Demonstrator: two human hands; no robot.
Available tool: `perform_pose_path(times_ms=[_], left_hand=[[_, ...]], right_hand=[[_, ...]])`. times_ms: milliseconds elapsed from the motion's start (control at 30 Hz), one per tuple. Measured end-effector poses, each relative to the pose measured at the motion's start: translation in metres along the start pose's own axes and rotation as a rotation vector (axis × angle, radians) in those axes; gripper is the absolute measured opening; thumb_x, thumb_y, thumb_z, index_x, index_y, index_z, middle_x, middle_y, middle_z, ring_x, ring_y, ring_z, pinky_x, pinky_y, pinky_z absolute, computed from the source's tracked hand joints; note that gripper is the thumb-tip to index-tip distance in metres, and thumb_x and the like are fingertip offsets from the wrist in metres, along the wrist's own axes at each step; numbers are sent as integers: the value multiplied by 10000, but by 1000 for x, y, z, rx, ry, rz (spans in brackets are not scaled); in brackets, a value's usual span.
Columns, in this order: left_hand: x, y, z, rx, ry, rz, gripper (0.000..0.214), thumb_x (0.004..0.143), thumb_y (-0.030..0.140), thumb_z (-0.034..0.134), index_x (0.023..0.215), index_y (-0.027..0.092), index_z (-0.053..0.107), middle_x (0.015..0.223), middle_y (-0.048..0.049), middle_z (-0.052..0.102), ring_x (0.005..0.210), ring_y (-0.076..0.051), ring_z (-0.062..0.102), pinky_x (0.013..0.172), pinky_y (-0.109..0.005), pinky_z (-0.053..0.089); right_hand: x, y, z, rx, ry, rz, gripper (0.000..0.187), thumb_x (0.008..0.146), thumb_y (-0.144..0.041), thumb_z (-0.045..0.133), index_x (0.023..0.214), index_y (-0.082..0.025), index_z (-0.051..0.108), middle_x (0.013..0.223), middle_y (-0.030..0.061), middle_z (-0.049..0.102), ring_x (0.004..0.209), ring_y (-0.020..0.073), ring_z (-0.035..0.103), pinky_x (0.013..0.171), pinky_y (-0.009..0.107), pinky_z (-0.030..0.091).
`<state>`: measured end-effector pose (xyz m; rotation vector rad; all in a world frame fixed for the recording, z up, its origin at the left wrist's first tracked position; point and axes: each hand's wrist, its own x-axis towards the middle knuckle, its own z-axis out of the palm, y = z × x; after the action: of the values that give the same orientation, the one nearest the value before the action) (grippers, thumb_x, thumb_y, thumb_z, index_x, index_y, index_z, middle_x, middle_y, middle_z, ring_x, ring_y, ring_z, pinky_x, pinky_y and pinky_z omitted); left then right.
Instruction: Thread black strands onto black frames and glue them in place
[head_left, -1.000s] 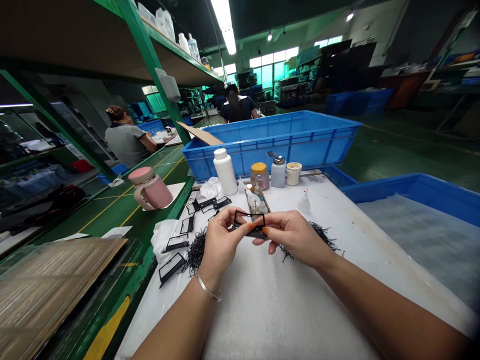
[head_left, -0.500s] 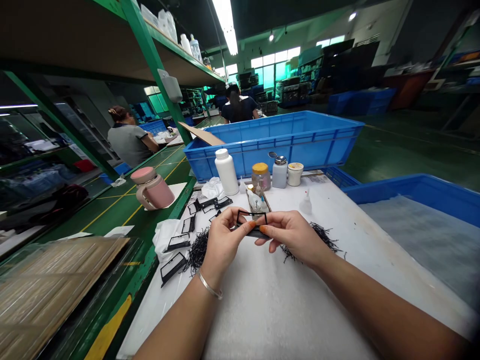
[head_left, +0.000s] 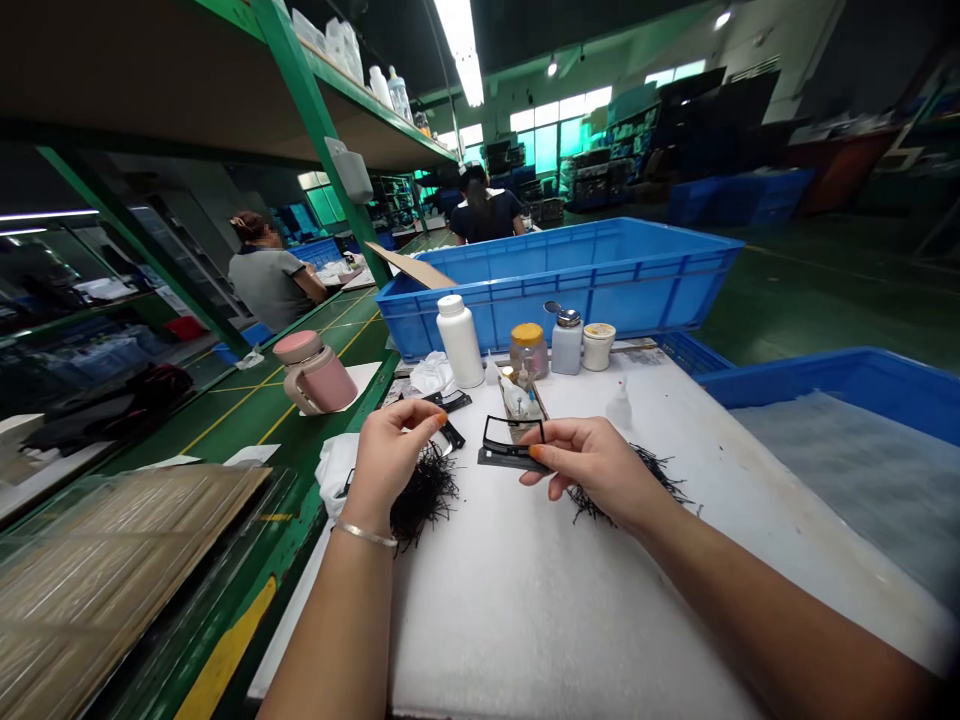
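Observation:
My right hand (head_left: 592,470) pinches a black plastic rectangular frame (head_left: 512,443) by its right end, with a narrow strip along its lower side. My left hand (head_left: 390,455) is curled and apart from that frame, and nothing shows in it. It hangs just left of a tangled heap of black fibres (head_left: 424,497) on the white foam-covered bench (head_left: 525,620). A smaller tuft of black fibres (head_left: 600,500) lies under my right hand. Other black plastic pieces (head_left: 446,402) lie beyond my left fingers, partly hidden by them.
Beyond my hands stand a white bottle (head_left: 460,341), a yellow-lidded jar (head_left: 528,350), a pump bottle (head_left: 566,342) and a blue crate (head_left: 559,285). Another blue crate (head_left: 847,385) sits right, a pink mug (head_left: 315,372) left. Co-workers (head_left: 266,275) sit further off.
My left hand has let go of the black frame and moved left, over the fibres. My right hand still has the frame. The view has turned slightly.

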<state>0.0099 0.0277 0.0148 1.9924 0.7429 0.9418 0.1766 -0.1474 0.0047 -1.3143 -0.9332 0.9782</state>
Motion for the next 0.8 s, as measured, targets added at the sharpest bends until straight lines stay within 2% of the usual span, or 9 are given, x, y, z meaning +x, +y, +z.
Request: perform_pose_path(times_ms=[100,167,267,400,567,700,800], left_hand=[[3,-10,-2,328,-162,1,66,736,218,670,716,215,734,790,-23,694,760,-190,595,689,-274,425],[4,-18,3,481,-276,1,128,706,156,646,705,238,744,811,-17,710,795,-204,614,713,-282,419],[5,-28,13,616,-348,-26,165,672,133,647,715,253,751,788,-22,711,765,-212,614,670,-285,395],[4,-35,22,645,-379,-45,176,629,98,639,655,246,731,713,-27,691,714,-205,595,617,-279,362],[2,-35,22,626,-389,-28,209,616,62,576,603,234,695,655,-29,665,677,-196,583,604,-272,358],[3,-29,16,581,-325,2,162,697,103,582,700,227,685,761,-29,683,744,-201,592,636,-271,366],[5,-25,12,496,-237,18,120,765,143,568,750,220,658,750,-9,667,709,-180,580,628,-260,363]], right_hand=[[0,2,-1,-10,7,7,250,805,-364,662,904,-135,683,974,90,669,781,195,710,500,177,502],[1,2,-1,-17,10,16,246,801,-361,666,901,-138,685,955,88,669,774,197,709,495,178,497],[2,3,-1,-29,17,29,247,796,-366,673,896,-141,686,951,89,668,781,201,709,492,179,493],[2,2,-1,-22,28,48,278,781,-392,689,909,-145,686,986,97,672,774,203,710,496,190,502],[4,4,-1,-25,42,52,312,769,-434,704,915,-158,689,993,95,681,769,200,710,500,195,509],[6,6,-3,-26,41,51,333,771,-448,705,933,-157,683,989,97,680,772,202,709,502,196,514],[7,7,-3,-24,39,55,326,773,-439,706,929,-155,679,988,97,676,771,201,708,496,193,509]])
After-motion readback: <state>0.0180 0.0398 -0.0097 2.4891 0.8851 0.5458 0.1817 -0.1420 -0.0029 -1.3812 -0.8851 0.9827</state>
